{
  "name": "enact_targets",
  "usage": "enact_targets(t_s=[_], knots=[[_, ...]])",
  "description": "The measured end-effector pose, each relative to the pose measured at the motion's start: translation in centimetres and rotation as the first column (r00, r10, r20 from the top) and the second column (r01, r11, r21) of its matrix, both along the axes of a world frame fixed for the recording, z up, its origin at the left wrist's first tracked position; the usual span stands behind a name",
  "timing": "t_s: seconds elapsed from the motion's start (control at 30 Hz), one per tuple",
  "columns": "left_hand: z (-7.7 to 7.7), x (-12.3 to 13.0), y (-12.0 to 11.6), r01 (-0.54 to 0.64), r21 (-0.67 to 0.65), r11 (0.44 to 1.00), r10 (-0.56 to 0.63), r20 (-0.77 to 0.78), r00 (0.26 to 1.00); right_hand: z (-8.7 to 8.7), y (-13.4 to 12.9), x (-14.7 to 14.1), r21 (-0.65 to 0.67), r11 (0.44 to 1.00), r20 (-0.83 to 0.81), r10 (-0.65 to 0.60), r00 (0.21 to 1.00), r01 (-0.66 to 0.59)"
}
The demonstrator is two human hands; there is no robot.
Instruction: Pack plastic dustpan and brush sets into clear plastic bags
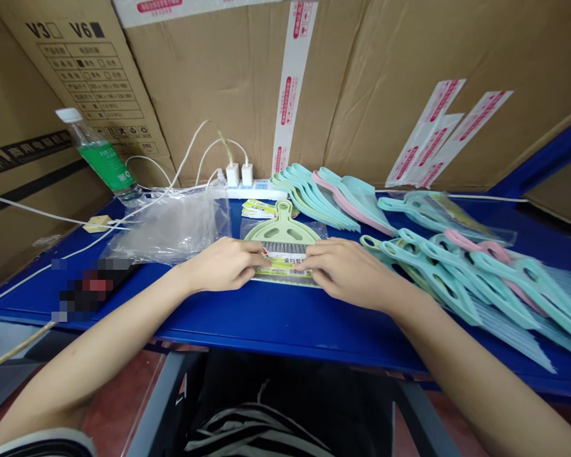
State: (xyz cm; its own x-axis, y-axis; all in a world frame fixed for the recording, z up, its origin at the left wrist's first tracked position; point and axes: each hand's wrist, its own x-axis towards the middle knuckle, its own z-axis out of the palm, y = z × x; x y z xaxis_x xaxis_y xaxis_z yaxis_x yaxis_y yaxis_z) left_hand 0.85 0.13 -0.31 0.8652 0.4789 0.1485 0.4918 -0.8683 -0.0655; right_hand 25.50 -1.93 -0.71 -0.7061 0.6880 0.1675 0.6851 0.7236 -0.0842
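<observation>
Your left hand (221,264) and right hand (345,270) are both on the green brush (282,230), which sits in its clear bag (266,231) on the blue table (285,324) right in front of you, fingers curled and pinching the yellow label (283,266) from either side. Pile of teal and pink brushes (457,279) just beside your right hand, dustpans (314,197) behind, and a crumpled plastic sheet (171,228) near your left.

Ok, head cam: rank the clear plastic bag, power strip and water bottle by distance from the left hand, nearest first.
1. Clear plastic bag: right beside the left hand, on its outer side.
2. White power strip: ahead, along the table's back edge.
3. Water bottle: farthest, back corner on the left.
</observation>
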Motion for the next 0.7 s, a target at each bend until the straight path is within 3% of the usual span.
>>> enact_targets(t_s=[0.37, 0.7], knots=[[0.4, -0.6, 0.2, -0.012, 0.045, 0.999, 0.012, 0.003, 1.000, 0.8, -0.1, 1.1, -0.013, 1.000, 0.010, -0.005, 1.000, 0.005], [0.5, -1.3, 0.7, -0.041, -0.041, 0.998, 0.043, 0.062, 0.997, 1.4, 0.1, 2.5, -0.173, 0.964, 0.060, -0.195, 0.979, 0.202]])
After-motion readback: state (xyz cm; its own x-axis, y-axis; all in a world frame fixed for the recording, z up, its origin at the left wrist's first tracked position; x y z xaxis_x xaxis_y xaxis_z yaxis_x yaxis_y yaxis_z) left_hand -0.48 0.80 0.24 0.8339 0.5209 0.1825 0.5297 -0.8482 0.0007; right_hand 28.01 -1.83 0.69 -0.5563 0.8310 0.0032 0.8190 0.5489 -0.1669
